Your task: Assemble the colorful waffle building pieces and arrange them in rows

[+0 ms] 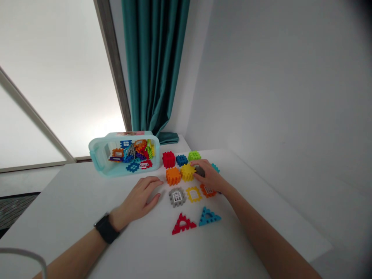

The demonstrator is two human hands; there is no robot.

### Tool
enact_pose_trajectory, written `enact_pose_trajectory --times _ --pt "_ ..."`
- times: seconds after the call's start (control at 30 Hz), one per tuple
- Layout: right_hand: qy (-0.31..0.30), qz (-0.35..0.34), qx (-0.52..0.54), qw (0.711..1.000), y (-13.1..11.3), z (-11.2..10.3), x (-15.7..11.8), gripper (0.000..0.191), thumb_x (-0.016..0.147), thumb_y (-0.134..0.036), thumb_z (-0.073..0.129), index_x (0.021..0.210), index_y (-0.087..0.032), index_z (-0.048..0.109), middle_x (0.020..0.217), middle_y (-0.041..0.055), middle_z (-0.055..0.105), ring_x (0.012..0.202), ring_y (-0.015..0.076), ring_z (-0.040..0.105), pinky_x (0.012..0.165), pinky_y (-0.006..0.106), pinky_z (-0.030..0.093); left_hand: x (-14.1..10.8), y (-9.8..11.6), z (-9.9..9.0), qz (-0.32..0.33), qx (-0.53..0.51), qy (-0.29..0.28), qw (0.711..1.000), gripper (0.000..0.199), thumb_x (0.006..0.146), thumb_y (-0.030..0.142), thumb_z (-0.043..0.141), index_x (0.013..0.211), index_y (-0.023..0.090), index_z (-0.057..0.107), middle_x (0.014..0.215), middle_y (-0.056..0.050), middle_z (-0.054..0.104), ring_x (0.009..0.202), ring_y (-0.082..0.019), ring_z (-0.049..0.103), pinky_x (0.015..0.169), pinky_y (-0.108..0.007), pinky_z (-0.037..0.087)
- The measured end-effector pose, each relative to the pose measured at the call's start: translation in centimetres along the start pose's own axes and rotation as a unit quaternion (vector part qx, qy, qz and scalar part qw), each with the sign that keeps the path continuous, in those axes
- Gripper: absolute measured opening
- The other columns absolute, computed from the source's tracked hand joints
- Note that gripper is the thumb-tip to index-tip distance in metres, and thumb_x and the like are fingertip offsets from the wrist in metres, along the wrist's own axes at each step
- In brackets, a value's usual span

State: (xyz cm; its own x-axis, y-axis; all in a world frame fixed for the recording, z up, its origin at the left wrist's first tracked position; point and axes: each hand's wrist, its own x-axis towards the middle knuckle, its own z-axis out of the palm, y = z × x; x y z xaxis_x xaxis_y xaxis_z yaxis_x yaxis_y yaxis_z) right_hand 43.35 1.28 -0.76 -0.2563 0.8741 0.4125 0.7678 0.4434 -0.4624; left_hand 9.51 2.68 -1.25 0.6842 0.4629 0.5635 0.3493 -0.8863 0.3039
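Note:
My right hand (209,175) reaches over a grey stack (199,171); its thumb and index fingertips meet the right and back edges of a stack of yellow toothed building tiles (187,172). My left hand (145,197) lies open on the table, holding nothing, fingertips just left of an orange tile stack (173,176). Behind these stand red (169,159), dark blue (181,160) and lime green (194,155) stacks. In front lie a grey window tile (177,197), a yellow frame tile (193,194) and an orange window tile (207,190), partly behind my right wrist.
A pale blue tub (100,164) with mixed tiles lies on its side at the back left. Red (183,224) and blue triangle tiles (209,217) lie nearest me. A turquoise piece (215,167) shows behind my right hand. A wall (276,116) borders the table's right.

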Motion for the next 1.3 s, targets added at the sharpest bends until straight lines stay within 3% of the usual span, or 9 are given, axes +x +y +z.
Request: enact_pose_trajectory --times 0.37,1.3 --pt "-0.005 -0.032 -0.014 0.999 0.29 0.65 -0.05 0.032 0.086 -0.019 0.061 0.117 -0.027 0.059 0.128 0.0074 0.065 0.124 0.0250 0.056 0.109 0.052 0.043 -0.03 -0.04 0.12 0.000 0.002 -0.012 1.000 0.033 0.095 0.020 0.051 0.128 0.020 0.054 0.122 -0.013 0.061 0.112 -0.025 0.059 0.098 -0.042 0.051" --pt "-0.015 -0.015 -0.047 0.999 -0.07 0.46 -0.05 0.027 0.084 -0.020 0.062 0.111 -0.027 0.061 0.132 0.0081 0.063 0.127 0.0264 0.055 0.110 0.053 0.042 -0.07 -0.12 0.26 -0.003 0.002 -0.026 1.000 0.032 0.095 0.019 0.051 0.127 0.021 0.056 0.122 -0.013 0.062 0.111 -0.025 0.060 0.097 -0.042 0.051"
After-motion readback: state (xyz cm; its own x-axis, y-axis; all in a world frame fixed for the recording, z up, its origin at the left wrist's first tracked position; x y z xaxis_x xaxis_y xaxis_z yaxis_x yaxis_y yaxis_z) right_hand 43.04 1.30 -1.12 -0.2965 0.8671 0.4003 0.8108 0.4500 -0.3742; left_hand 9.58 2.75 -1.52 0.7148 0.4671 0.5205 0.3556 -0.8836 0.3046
